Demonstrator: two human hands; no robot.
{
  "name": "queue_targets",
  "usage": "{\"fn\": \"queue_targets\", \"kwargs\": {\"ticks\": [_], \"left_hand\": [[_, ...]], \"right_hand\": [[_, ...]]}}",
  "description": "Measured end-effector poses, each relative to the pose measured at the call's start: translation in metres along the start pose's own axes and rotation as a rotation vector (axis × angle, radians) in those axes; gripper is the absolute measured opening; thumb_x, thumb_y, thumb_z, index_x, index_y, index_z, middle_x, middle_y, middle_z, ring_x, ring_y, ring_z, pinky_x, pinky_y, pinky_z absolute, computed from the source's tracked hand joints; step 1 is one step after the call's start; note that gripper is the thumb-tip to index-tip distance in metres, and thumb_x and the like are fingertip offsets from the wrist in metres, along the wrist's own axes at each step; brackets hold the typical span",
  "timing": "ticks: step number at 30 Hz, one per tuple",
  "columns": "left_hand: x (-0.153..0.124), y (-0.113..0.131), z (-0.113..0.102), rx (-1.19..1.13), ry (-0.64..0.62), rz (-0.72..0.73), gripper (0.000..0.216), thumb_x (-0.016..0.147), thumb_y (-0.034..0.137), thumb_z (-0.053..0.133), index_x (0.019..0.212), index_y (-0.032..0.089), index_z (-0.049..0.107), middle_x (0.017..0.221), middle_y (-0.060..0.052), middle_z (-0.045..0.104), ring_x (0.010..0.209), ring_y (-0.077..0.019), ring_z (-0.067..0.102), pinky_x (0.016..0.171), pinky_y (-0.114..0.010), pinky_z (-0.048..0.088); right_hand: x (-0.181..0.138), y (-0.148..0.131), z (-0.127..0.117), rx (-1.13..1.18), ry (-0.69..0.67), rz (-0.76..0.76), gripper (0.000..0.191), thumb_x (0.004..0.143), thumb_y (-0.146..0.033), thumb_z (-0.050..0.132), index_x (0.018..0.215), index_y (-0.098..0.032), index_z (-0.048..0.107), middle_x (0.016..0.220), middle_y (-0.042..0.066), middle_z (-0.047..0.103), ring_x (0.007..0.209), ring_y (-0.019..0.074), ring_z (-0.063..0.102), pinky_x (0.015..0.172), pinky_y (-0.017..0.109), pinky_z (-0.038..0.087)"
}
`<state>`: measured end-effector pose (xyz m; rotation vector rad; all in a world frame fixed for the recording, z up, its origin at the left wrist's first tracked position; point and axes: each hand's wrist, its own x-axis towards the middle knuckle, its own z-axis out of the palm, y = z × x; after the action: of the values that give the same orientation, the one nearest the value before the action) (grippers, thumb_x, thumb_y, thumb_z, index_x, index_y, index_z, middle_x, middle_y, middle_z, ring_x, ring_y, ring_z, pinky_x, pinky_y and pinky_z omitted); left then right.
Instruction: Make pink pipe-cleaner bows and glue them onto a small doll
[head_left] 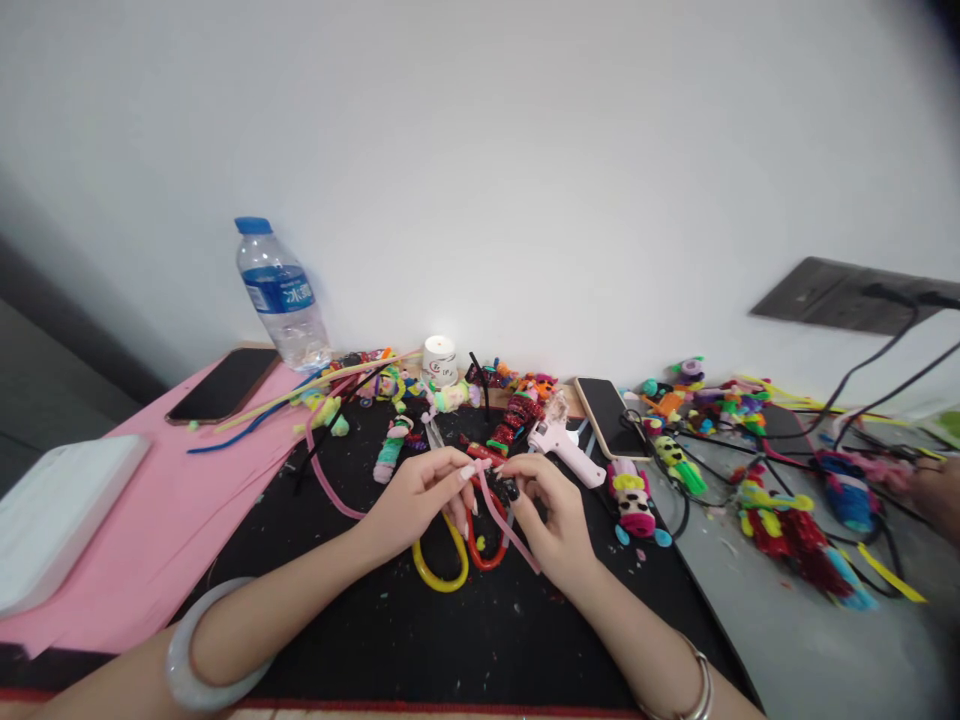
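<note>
The left hand [427,492] and right hand [553,512] meet above the black flat mat [352,630], both pinching the thin, pale-pink flexible strip [504,520] between thumb and fingers near its bent upper end; its tail slants down beside the right palm. Just below the hands lie the yellow plastic handle loop [441,589] and red plastic handle loop [475,557]. Beyond the right hand rests the pale-pink glue gun [566,450], near the light-edged, dark-screened phone [611,418]. Farther left, the clear, blue-capped plastic bottle [281,305] stands against the white wall [480,180]. At the far right edge, another person's hand [939,492] shows partly.
</note>
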<state>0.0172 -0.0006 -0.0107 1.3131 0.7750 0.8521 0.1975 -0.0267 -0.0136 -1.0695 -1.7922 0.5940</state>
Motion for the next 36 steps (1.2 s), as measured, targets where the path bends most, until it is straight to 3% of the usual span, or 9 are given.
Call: {"fn": "queue_targets", "kwargs": {"ticks": [5,8,21,36], "left_hand": [[-0.0020,-0.0009,0.0005,0.147,0.009,0.046,0.025,0.088,0.035,0.045,0.092,0.013,0.056,0.063,0.001,0.059,0.044,-0.0093,0.058,0.046,-0.020,0.045],[-0.0027,-0.0036,-0.0003,0.173,-0.025,0.056,0.023,0.088,0.034,0.044,0.092,0.014,0.056,0.065,0.001,0.059,0.044,-0.0090,0.058,0.045,-0.019,0.044],[-0.0011,-0.0012,-0.0007,0.214,-0.009,0.083,0.024,0.087,0.035,0.045,0.093,0.015,0.057,0.076,0.000,0.060,0.044,-0.0074,0.056,0.048,-0.020,0.044],[0.0018,-0.0001,-0.0038,0.275,0.061,0.082,0.019,0.083,0.028,0.050,0.087,0.014,0.061,0.056,0.004,0.053,0.044,-0.0075,0.050,0.048,-0.019,0.042]], "right_hand": [[-0.0011,0.0020,0.0056,-0.147,-0.076,0.042,0.007,0.077,-0.015,0.055,0.079,-0.019,0.060,0.067,0.000,0.056,0.056,0.0120,0.047,0.053,0.023,0.038],[-0.0013,0.0042,0.0088,-0.179,-0.089,0.064,0.011,0.080,-0.015,0.053,0.072,-0.019,0.059,0.061,-0.001,0.055,0.053,0.0116,0.047,0.052,0.023,0.038],[0.0007,0.0022,0.0055,-0.067,-0.076,0.030,0.015,0.084,-0.016,0.051,0.077,-0.019,0.064,0.069,0.002,0.062,0.061,0.0140,0.056,0.059,0.024,0.043],[0.0025,0.0057,0.0046,-0.042,-0.088,0.055,0.016,0.084,-0.018,0.052,0.077,-0.019,0.066,0.066,0.002,0.062,0.060,0.0141,0.056,0.058,0.024,0.043]]}}
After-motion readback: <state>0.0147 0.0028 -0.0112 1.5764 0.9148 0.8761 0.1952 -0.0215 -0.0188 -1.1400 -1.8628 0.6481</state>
